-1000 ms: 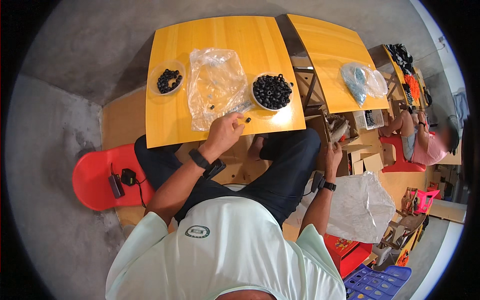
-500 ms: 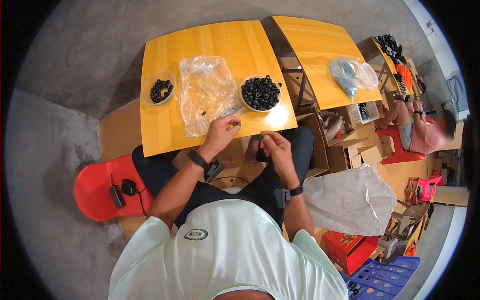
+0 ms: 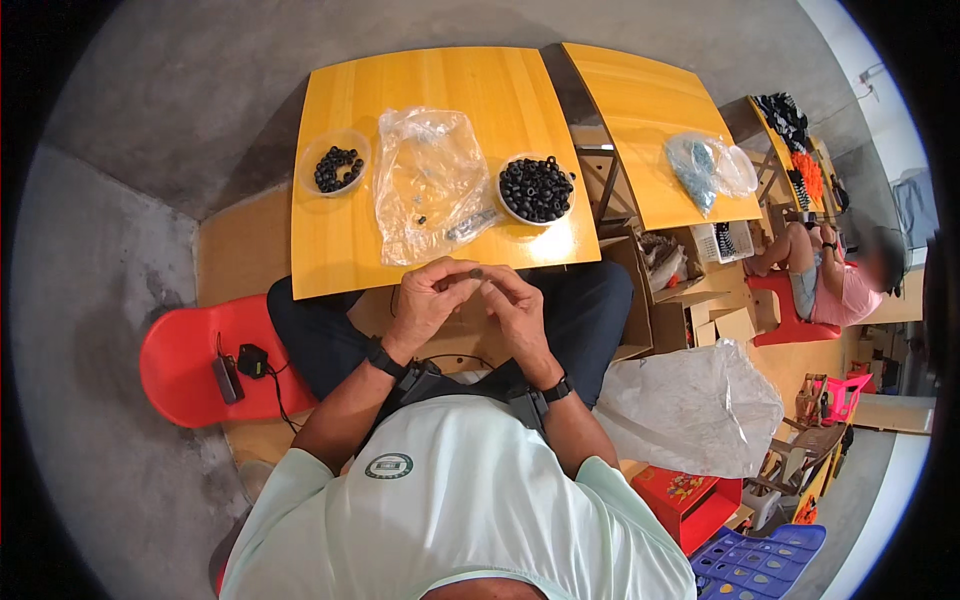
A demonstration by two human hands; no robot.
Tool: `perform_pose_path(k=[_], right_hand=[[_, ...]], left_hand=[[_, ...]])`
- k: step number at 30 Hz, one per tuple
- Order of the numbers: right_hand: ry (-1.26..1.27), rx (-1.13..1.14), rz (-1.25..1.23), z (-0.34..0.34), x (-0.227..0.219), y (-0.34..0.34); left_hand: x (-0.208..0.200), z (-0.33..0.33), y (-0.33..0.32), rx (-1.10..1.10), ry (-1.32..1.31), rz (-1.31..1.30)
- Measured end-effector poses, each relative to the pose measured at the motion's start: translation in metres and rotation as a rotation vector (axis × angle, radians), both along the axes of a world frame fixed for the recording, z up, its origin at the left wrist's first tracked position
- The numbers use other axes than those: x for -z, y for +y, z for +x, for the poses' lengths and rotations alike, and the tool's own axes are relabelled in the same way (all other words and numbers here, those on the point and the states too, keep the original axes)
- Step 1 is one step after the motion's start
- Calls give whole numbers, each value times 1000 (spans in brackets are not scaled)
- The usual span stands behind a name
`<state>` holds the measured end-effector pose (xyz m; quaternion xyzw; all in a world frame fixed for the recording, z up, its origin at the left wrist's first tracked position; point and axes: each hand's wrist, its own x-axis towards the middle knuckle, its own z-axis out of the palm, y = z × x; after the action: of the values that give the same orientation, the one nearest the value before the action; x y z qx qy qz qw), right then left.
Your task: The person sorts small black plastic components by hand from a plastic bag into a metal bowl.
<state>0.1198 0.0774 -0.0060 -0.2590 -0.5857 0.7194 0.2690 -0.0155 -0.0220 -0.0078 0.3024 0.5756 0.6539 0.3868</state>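
Observation:
My two hands meet at the near edge of the yellow table. My left hand point(image 3: 428, 303) pinches a small black ring-like part point(image 3: 476, 273) between thumb and fingertips. Close against it, my right hand point(image 3: 516, 311) has its thumb and fingers pressed together; anything in them is too small to make out. Beyond the right hand, a round tub point(image 3: 503, 205) is heaped with small black ring-shaped parts point(image 3: 537, 188). A clear plastic bag point(image 3: 425, 180) lies flat beside it, with tiny pieces on it. Farther left, a second clear tub point(image 3: 352, 142) holds fewer black parts.
A second yellow table point(image 3: 640, 100) to the right bears a bag of bluish pieces point(image 3: 695, 168). Cardboard boxes point(image 3: 627, 285) and a white sack point(image 3: 695, 405) lie right of my legs. A red stool point(image 3: 180, 370) stands at left. A person point(image 3: 840, 275) sits at far right.
My right hand has moved left and up to meet my left hand at the small black part. The view has shifted slightly.

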Motion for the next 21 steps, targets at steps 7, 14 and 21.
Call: perform_pose_path(k=[7,14,21], right_hand=[[57,-63,-499,5,14,-1],[36,-280,-503,4,15,2],[25,-209,-678,-11,8,-10]], left_hand=[[-6,2,-6,-30,584,76],[-8,-8,-18,142,383,75],[1,-16,-18,61,444,71]])
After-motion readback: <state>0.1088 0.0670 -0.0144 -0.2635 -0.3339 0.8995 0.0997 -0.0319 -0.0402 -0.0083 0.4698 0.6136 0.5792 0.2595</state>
